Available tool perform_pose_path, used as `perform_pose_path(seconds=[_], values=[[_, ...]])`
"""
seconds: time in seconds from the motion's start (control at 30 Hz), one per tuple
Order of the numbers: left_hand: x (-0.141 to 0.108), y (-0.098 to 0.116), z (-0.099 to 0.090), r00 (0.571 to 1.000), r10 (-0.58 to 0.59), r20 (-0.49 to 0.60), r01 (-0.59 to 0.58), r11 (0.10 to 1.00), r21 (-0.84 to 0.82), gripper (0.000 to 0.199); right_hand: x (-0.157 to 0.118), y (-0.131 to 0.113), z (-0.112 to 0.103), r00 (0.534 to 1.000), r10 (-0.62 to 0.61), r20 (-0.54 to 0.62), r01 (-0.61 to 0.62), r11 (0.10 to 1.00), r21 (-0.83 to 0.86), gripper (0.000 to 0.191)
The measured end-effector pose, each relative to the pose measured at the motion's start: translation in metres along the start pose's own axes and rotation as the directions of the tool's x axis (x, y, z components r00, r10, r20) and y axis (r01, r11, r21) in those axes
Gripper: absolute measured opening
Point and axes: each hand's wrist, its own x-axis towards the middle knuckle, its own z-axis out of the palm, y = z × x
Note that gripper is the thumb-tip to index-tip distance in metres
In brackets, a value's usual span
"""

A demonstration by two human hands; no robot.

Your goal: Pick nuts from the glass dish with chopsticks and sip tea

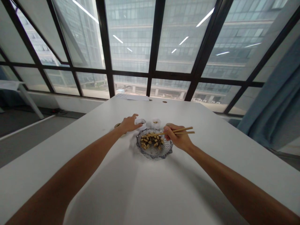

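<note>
My right hand (176, 135) grips a pair of wooden chopsticks (185, 130); their tips reach left over a scalloped clear glass bowl (154, 154). Tan nuts mixed with dark seeds (152, 141) lie in the bowl, mostly toward its far and left sides. Whether the tips pinch a piece is too small to tell. Behind the bowl, my left hand (128, 123) has its thumb and fingers about a small white cup (142, 127) with something dark inside. To that cup's right stands a second white cup (156, 123) holding a few light pieces.
A round brownish object (117, 125) is partly hidden behind my left wrist. Papers (132, 97) and a small round brown item (164, 102) lie at the far end of the white table (150, 193). Windows stand beyond; a blue curtain (269, 103) hangs at right.
</note>
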Motion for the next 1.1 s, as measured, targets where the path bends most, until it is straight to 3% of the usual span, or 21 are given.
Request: perform_pose_path(seconds=[0.13, 0.27, 0.37, 0.43, 0.53, 0.63, 0.77, 0.87, 0.97, 1.1], values=[[-0.021, -0.012, -0.012, 0.995, 0.03, -0.091, -0.028, 0.999, 0.021, 0.057, 0.007, -0.003, 0.002, 0.996, -0.032, 0.086, 0.035, 0.999, -0.031, 0.044], [-0.049, -0.028, -0.02, 0.972, -0.016, -0.235, 0.022, 0.999, 0.023, 0.048, 0.008, 0.003, 0.001, 0.993, -0.028, 0.116, 0.031, 0.999, -0.027, 0.045], [-0.066, -0.039, -0.019, 0.943, -0.059, -0.327, 0.056, 0.998, -0.021, 0.048, 0.002, 0.011, -0.003, 0.999, 0.033, -0.044, -0.03, 0.998, 0.059, 0.051], [-0.074, -0.045, -0.015, 0.923, -0.113, -0.367, 0.089, 0.993, -0.081, 0.05, -0.003, 0.018, -0.006, 0.973, 0.117, -0.199, -0.084, 0.982, 0.171, 0.054], [-0.078, -0.049, -0.007, 0.905, -0.224, -0.363, 0.148, 0.963, -0.224, 0.056, -0.012, 0.028, -0.012, 0.912, 0.245, -0.33, -0.133, 0.936, 0.327, 0.058], [-0.078, -0.05, -0.001, 0.913, -0.265, -0.309, 0.163, 0.934, -0.318, 0.056, -0.022, 0.04, -0.018, 0.878, 0.327, -0.35, -0.16, 0.889, 0.429, 0.06], [-0.08, -0.046, -0.001, 0.924, -0.293, -0.245, 0.215, 0.93, -0.299, 0.064, -0.035, 0.052, -0.02, 0.854, 0.378, -0.356, -0.191, 0.866, 0.462, 0.062], [-0.083, -0.042, -0.004, 0.928, -0.309, -0.21, 0.245, 0.927, -0.283, 0.071, -0.041, 0.055, -0.019, 0.868, 0.335, -0.366, -0.178, 0.899, 0.4, 0.064], [-0.086, -0.039, -0.006, 0.93, -0.318, -0.186, 0.26, 0.923, -0.283, 0.073, -0.045, 0.053, -0.021, 0.922, 0.19, -0.337, -0.124, 0.971, 0.206, 0.061], [-0.086, -0.039, -0.005, 0.929, -0.321, -0.184, 0.264, 0.924, -0.278, 0.071, -0.049, 0.043, -0.029, 0.989, -0.079, -0.122, 0.054, 0.979, -0.196, 0.046]])
